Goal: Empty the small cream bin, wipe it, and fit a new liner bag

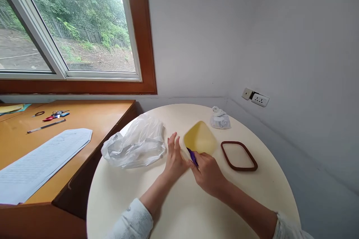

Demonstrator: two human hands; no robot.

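With the right hand (208,173) gripping a purple item (192,157) and left hand (175,161) fingers spread, hard pushing could skid the yellow container (200,137).

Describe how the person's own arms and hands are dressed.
Both the left hand and the right hand are bare, with no gloves or watch showing. The left sleeve is pale bluish-white with a faint greyish pattern and ends well short of the wrist. The right sleeve, cut off by the picture's edge, looks similarly pale and patterned.
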